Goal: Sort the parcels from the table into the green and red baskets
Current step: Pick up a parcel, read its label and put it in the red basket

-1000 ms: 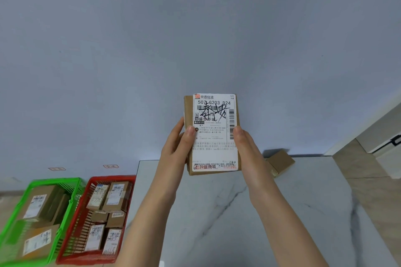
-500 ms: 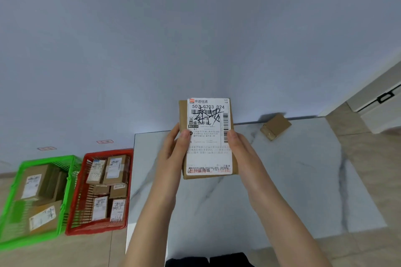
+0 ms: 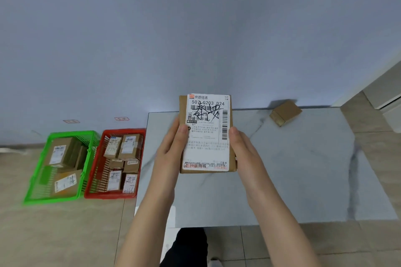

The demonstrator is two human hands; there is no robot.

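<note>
flat cardboard parcel, glossy label

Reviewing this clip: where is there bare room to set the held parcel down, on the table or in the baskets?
The marble table is bare except for one small box at its far edge; everything nearer and right of the held parcel is free. The red basket is crowded, open only along its left side. The green basket has room in its near-left corner.
</note>
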